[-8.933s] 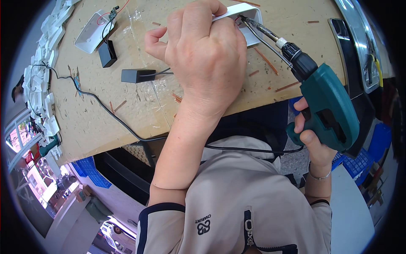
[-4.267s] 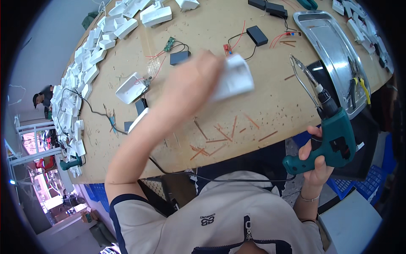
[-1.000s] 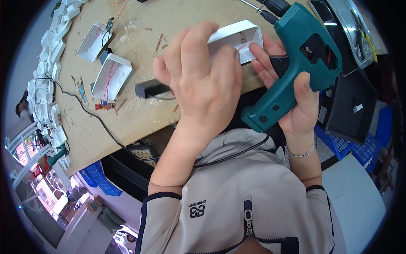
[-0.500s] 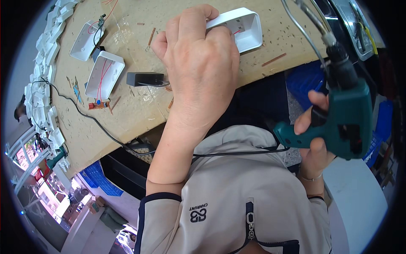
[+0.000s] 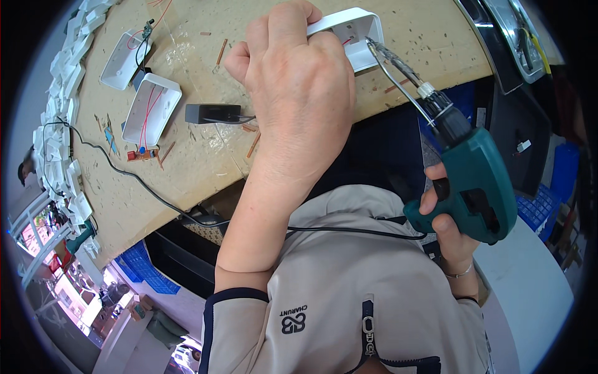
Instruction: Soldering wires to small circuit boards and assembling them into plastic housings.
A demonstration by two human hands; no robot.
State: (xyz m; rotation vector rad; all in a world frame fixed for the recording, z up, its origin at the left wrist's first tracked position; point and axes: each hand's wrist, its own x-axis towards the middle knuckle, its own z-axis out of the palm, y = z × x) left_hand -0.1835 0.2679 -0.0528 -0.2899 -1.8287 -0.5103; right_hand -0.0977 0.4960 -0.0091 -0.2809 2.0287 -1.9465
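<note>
My left hand (image 5: 302,81) is closed on a white plastic housing (image 5: 365,59) at the table's far edge; its fingertips are hidden behind and inside the box. A bit of red wire shows within the housing. In my right hand (image 5: 450,227) is a green soldering gun (image 5: 476,181), gripped by the handle with a finger at the black trigger. Its tip and thin metal feed tube point up and left, right by the housing's open side. I cannot tell whether the tip touches anything inside.
Two more white housings (image 5: 163,128) with wires lie at left, near a small red circuit board (image 5: 143,154) and a black block (image 5: 212,114). A black cord (image 5: 143,181) crosses the table (image 5: 205,162). White parts (image 5: 59,124) pile along the left edge; a clear tray (image 5: 514,37) holds tools.
My right hand has swung the soldering gun left, bringing its tip from right of the housing up to its open side. The left hand has hardly moved.
</note>
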